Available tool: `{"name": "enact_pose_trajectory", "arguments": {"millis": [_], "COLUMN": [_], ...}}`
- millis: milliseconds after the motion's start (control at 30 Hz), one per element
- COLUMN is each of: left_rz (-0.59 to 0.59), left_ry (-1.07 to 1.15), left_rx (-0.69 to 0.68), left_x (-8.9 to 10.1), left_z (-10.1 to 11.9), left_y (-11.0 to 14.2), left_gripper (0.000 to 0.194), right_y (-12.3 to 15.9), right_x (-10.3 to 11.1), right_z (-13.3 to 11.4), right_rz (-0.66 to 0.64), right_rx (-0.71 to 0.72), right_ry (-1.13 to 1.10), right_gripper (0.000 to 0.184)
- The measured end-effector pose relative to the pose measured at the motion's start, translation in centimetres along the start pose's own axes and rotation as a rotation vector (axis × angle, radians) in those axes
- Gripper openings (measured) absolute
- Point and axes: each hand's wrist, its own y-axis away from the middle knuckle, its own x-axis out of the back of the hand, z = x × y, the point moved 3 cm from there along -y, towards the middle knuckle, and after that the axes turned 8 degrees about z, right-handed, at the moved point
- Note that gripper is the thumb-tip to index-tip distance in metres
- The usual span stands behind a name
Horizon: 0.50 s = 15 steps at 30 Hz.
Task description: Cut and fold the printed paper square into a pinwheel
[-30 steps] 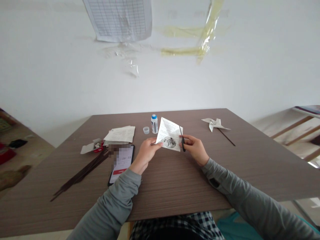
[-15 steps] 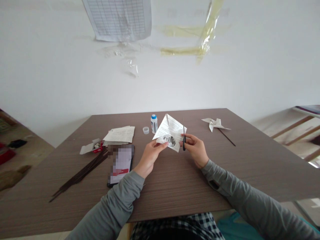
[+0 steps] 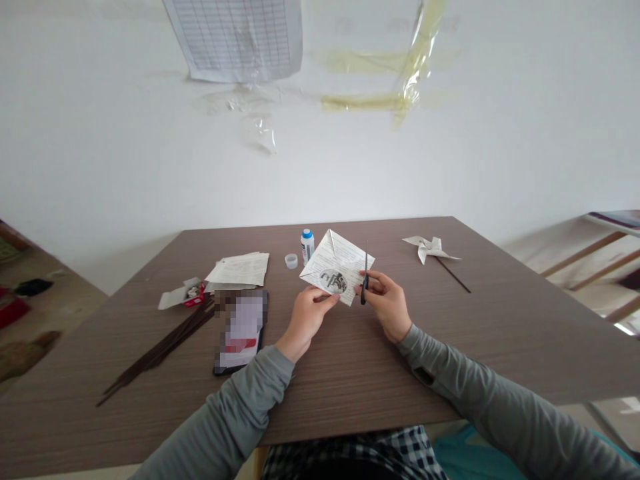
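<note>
Hanging over the brown table [image 3: 350, 380], the printed paper square [image 3: 340, 255] was pinched by the left hand [image 3: 309, 318] right at its near edge, the thumb placed just below the oval picture [image 3: 333, 281]! Nearly all of the sheet was left jutting out beyond those fingers, one corner pointed toward the wall [image 3: 250, 190]. And across the way, the black scissors [image 3: 365, 283] were clasped by the right hand [image 3: 393, 308], held at the square's right corner; whether any paper was caught between the blades could not be told.
</note>
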Motion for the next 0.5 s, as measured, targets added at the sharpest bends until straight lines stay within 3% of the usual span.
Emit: {"name": "enact_pose_trajectory", "arguments": {"millis": [300, 500], "left_rz": [0.012, 0.088], "left_ry": [-0.008, -0.081], "left_rx": [0.004, -0.026], "left_x": [-0.1, 0.73], "left_z": [0.21, 0.27], "left_y": [0.13, -0.58], "left_gripper": [0.012, 0.014], "right_y": [0.1, -0.04], "right_x": [0.1, 0.27], "right_z": [0.18, 0.42], "right_rz": [-0.034, -0.115], "right_rx": [0.034, -0.052], "right_ry": [0.072, 0.081], "right_gripper": [0.055, 0.058]}}
